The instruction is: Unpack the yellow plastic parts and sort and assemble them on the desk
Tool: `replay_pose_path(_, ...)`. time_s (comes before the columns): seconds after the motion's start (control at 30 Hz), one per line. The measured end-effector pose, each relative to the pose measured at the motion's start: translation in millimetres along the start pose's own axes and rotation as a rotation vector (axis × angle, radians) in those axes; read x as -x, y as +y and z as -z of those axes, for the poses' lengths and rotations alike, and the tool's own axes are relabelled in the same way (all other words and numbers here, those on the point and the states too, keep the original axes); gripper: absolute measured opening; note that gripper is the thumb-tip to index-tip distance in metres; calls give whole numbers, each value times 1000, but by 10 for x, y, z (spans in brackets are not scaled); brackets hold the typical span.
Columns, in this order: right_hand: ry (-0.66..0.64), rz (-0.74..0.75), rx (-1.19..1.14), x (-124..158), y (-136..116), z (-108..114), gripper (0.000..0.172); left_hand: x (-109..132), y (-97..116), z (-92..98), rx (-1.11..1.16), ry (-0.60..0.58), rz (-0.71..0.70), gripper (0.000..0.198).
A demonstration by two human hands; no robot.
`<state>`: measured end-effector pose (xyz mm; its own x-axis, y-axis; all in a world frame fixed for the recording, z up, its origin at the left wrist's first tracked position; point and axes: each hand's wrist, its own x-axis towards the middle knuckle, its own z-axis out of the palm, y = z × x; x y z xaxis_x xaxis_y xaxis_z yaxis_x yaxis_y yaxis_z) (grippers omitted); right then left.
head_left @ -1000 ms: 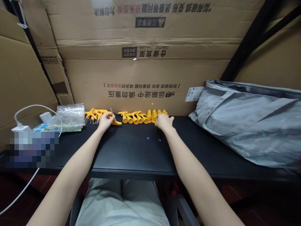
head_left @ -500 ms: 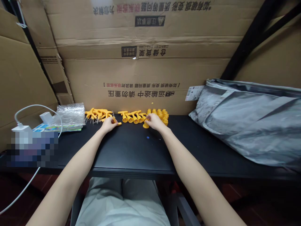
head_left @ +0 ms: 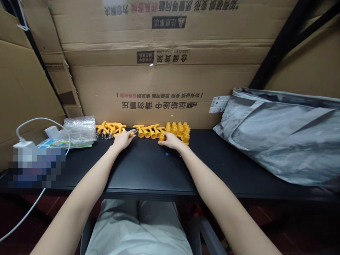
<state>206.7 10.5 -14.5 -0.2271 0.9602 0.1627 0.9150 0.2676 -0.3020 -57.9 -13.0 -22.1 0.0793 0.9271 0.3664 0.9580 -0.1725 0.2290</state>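
Observation:
My left hand (head_left: 122,139) is closed on a yellow corkscrew handle (head_left: 132,133), its metal spiral pointing right; the fingers hide much of the handle. My right hand (head_left: 170,140) grips a yellow bell-shaped cup (head_left: 162,137) just above the black table. Left of my left hand lies a pile of yellow T-handled corkscrews (head_left: 110,128) with bare spirals. Between and behind my hands, several corkscrews with cups fitted (head_left: 150,131) lie in a row, wide ends toward me. Beyond my right hand stand several loose yellow cups (head_left: 180,128) in rows.
Bubble wrap (head_left: 79,128) lies at the left, near a white charger with a cable (head_left: 25,148). A large grey bag (head_left: 281,138) fills the right side of the black table (head_left: 148,170). Cardboard (head_left: 159,78) rises behind. A small blue spot (head_left: 166,154) marks the tabletop.
My left hand has turned the corkscrew, so its spiral now points right instead of up. My right hand has shifted slightly left and toward me with the cup.

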Motion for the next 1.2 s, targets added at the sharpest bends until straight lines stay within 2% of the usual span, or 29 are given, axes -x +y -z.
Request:
replay_pose_path(0.1, 49, 37, 150, 66, -107, 49, 20, 21, 59, 52, -71, -30, 34, 47)
replay_pose_path(0.2, 75, 156, 182, 107, -194, 42, 30, 30, 80, 69, -139, -64, 39, 41)
replay_pose_path(0.4, 94, 338, 95, 108, -279, -54, 28, 40, 116, 71, -184, -83, 71, 36)
replay_pose_path(0.7, 171, 478, -55, 30, -211, -119, 29, 53, 157, 104, -253, -126, 123, 39)
replay_pose_path(0.83, 196, 526, -99, 35, -239, -143, 32, 65, 199, 101, -263, -111, 134, 41)
replay_pose_path(0.9, 202, 531, -104, 56, -270, -151, 33, 78, 224, 96, -250, -87, 117, 43)
replay_pose_path(1.0, 206, 544, -105, 78, -297, -163, 35, 90, 234, 79, -176, -45, 8, 46)
replay_pose_path(1.1, 232, 522, -106, 65, -269, -180, 35, 68, 186, 38, -49, 7, -108, 42)
replay_pose_path(1.2, 253, 505, -131, 30, -213, -201, 35, 17, 107, -18, 80, 43, -140, 38)
